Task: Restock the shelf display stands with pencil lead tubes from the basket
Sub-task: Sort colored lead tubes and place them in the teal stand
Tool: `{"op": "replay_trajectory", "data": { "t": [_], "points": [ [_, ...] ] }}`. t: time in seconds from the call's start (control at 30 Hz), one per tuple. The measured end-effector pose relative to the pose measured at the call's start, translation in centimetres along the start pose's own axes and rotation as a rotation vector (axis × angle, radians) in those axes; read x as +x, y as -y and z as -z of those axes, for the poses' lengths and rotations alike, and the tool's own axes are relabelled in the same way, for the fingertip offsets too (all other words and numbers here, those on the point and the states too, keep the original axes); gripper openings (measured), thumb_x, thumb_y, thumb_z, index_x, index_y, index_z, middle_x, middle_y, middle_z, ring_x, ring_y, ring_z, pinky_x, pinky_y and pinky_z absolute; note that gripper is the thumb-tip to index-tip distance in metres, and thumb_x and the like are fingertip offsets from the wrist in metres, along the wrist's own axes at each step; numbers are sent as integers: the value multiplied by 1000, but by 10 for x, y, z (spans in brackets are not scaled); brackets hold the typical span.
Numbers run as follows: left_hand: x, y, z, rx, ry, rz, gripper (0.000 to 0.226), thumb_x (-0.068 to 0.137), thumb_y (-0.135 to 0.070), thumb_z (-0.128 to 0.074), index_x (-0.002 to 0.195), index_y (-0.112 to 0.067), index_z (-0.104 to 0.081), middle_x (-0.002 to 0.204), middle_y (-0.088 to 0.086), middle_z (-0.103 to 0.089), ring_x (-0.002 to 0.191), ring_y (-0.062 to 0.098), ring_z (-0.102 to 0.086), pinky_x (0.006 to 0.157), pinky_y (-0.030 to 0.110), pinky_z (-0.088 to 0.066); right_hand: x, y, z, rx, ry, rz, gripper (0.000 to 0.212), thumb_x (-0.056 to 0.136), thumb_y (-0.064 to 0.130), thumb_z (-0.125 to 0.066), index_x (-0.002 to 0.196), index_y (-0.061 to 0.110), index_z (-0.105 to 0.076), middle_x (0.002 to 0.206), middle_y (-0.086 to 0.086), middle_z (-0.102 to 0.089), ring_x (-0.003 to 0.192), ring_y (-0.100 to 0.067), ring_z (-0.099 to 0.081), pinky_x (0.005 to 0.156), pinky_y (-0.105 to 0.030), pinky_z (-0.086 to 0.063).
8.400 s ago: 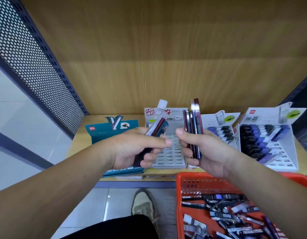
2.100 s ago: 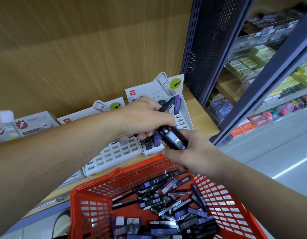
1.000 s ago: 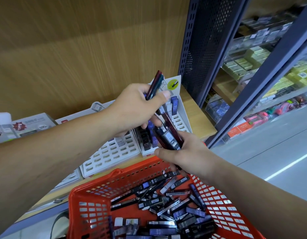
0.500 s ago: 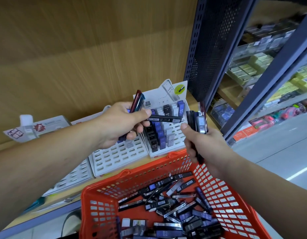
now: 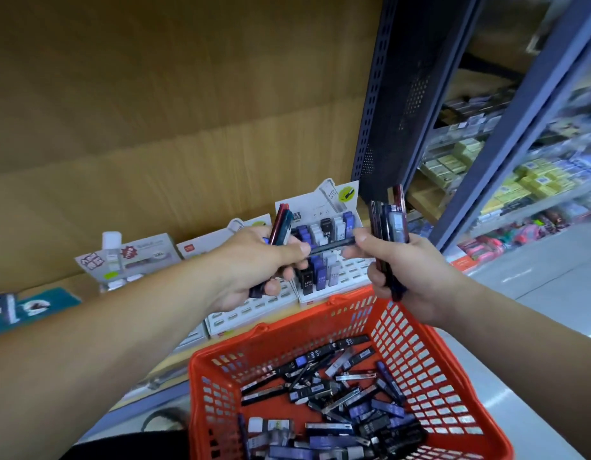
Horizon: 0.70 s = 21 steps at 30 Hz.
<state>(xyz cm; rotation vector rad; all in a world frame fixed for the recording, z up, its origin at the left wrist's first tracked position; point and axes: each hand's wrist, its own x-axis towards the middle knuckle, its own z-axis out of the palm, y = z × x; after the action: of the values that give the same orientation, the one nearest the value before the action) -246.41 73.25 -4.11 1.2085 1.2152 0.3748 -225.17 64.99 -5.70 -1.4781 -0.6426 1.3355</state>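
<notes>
My left hand (image 5: 260,263) grips a few lead tubes (image 5: 280,227) that stick up past the thumb. My right hand (image 5: 403,270) holds an upright bundle of lead tubes (image 5: 392,215). One dark tube (image 5: 332,244) lies level between both thumbs, pinched at each end. Behind the hands stands a white display stand (image 5: 324,207) partly filled with black, blue and white tubes. Below, the red basket (image 5: 430,366) holds several loose tubes (image 5: 327,396).
More white display stands (image 5: 251,310) with bare slots sit to the left on the wooden shelf, beside a teal box (image 5: 31,307). A dark perforated upright (image 5: 397,94) bounds the shelf on the right. Stocked shelves and the aisle floor lie beyond it.
My right hand has come in toward the left hand and now pinches the free end of the level tube. The view has shifted slightly left.
</notes>
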Motion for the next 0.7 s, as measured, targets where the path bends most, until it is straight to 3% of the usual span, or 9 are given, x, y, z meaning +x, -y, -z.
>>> {"op": "replay_trajectory", "data": {
  "t": [0.1,0.2,0.27,0.33,0.57,0.7],
  "points": [
    [-15,6,0,87,24,4,20,88,-18,-83,101,-14,-68,61,7,-61,49,19,-43,45,23,-33,-16,-1,-3,-6,-43,-14,23,96,17,-72,117,10,-66,104,-13,-78,52,-17,-42,49,-29,-32],
    [-28,4,-7,96,46,-24,21,88,-11,-81,104,-9,-68,50,2,-60,34,10,-43,36,20,-33,-26,6,-12,-83,-101,-17,20,95,20,-75,109,9,-66,96,-12,-78,50,-16,-43,46,-28,-34],
    [-26,1,-8,96,23,-57,19,89,-14,-81,102,-12,-67,52,3,-60,34,11,-42,39,22,-32,-23,16,-15,-196,-215,0,19,93,18,-76,103,8,-64,75,-8,-65,49,-16,-40,44,-27,-33],
    [-21,0,-8,83,-11,-65,19,88,-20,-83,98,-16,-67,56,4,-61,36,15,-41,42,22,-31,-12,26,-14,-254,-271,15,19,91,15,-77,102,10,-63,71,-6,-53,49,-17,-39,43,-27,-31],
    [23,0,-14,-5,-141,-39,18,87,-17,-82,97,-16,-66,57,4,-58,35,13,-40,38,20,-31,52,26,-2,-241,-39,21,11,93,15,-75,101,11,-69,96,-15,-76,52,-15,-44,45,-26,-33],
    [53,2,-21,-62,-135,28,22,87,-23,-83,102,-14,-71,72,9,-69,48,19,-45,45,22,-32,94,33,18,-290,35,114,9,94,11,-73,95,11,-64,73,-12,-63,51,-17,-44,43,-25,-32]
  ]
}}
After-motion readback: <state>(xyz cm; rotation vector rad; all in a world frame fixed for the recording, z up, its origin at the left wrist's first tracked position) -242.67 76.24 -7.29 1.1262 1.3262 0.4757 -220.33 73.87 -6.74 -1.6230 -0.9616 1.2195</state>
